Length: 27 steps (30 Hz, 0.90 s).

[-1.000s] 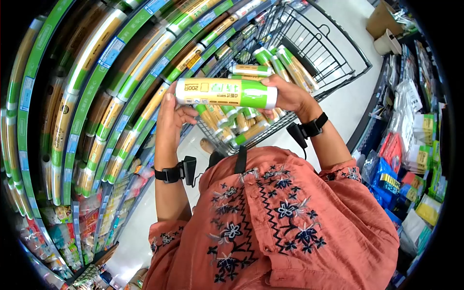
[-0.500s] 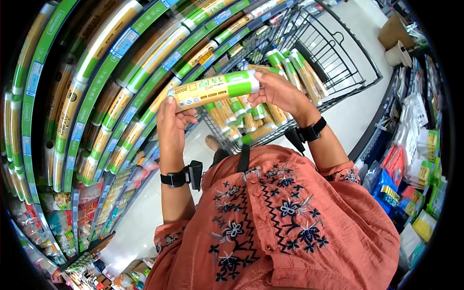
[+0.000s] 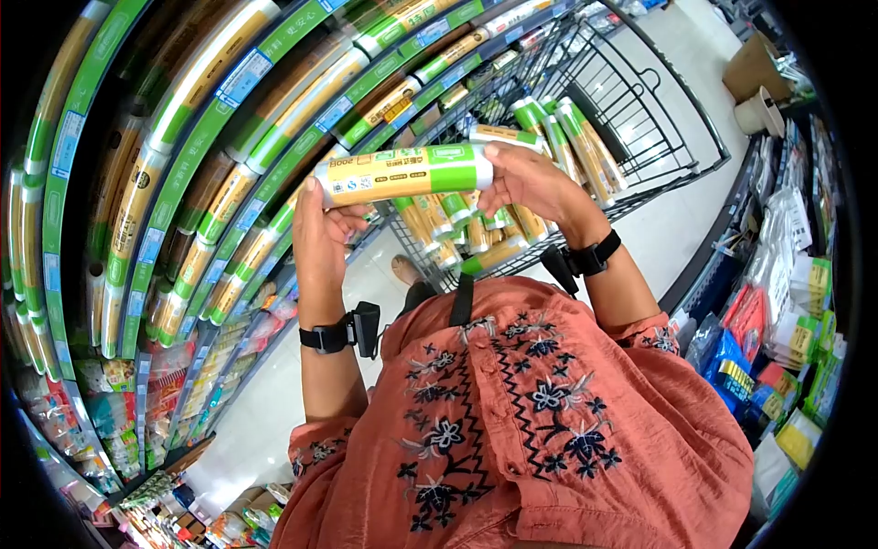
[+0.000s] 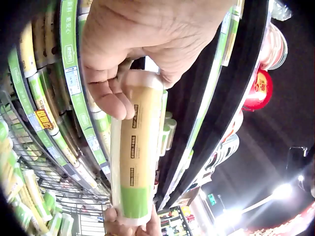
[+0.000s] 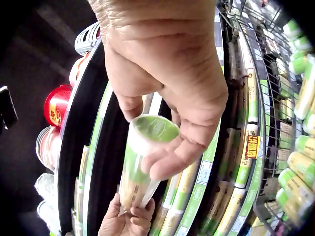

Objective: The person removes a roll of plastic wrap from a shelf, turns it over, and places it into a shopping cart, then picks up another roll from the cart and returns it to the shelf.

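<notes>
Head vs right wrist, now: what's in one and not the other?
Only head: the embroidered shirt and the dark wrist straps.
Only right wrist: the green end face of the held roll, and a red round item at upper left.
Both: left hand and right hand holding that roll by its ends, stocked shelves, the wire cart with more rolls.

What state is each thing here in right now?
Held roll: rolled up, held at both ends
Left grip: holding one end
Right grip: holding the other end
Cart: partly filled
Rolls in cart: heaped at mixed angles
Shelf rolls: lined up in rows
Wrist straps: fastened
</notes>
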Available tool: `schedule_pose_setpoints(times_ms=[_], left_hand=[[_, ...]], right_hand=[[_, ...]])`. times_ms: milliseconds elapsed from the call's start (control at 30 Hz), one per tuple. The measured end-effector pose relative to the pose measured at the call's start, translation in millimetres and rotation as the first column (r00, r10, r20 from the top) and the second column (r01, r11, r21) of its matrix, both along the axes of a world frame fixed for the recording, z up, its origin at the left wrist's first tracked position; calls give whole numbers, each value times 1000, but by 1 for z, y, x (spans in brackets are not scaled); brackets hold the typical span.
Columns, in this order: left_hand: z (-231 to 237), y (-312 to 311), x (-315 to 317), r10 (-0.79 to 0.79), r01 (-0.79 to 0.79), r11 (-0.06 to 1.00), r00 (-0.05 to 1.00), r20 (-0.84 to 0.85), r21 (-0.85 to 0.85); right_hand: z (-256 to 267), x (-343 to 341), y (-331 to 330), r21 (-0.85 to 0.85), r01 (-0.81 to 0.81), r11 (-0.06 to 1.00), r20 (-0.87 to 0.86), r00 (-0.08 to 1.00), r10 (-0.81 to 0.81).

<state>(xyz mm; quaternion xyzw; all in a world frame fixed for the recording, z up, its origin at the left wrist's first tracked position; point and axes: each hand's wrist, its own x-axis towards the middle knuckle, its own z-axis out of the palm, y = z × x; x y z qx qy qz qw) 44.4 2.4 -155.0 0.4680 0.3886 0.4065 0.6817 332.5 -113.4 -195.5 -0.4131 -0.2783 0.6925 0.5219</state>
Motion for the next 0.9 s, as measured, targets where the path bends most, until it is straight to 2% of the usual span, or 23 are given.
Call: schedule_pose_setpoints(times_ms=[67,100,200,267,333,367,467,533,600,700,800,867,900], left_hand=[[6,13,-4,-31,33,999,999,-42,36],[10,20,-4,-46,49,997,997,-62,53],[32,36,8,-88,110,987,979,-184,113],[43,40,18,-146,178,975,965,-219,132],[56,34,35,-168,209,959,963,-211,190],[59,33,37,-223,264,942,954,-201,206],[52,11,39,-140,224,908,959,-248,353],[42,-6,33,-184,274,925,929,-322,262],[22,-20,31,-205,318,883,923,-326,345],[17,-32,33,-181,292,894,930,-321,340],[18,-41,34,-182,202,946,978,-101,254],[20,-38,24,-170,186,959,981,-90,214],[26,-34,16,-169,182,966,982,-89,182]], right_hand=[[5,-3,-2,-4,-96,995,8,995,96],[0,-4,-2,45,-146,988,25,989,145],[14,-22,0,69,-242,968,209,952,223],[43,-38,3,12,-296,955,345,898,274],[31,-52,11,29,-307,951,313,906,283],[23,-61,14,111,-240,964,31,971,238],[25,-63,25,175,-82,981,-253,959,126],[35,-62,32,224,13,974,-237,971,42],[36,-62,37,244,82,966,-172,984,-40],[30,-72,41,198,148,969,-178,978,-113],[33,-81,36,214,158,964,-128,983,-132],[46,-86,31,222,149,964,-95,987,-131],[47,-82,31,212,161,964,-16,987,-161]])
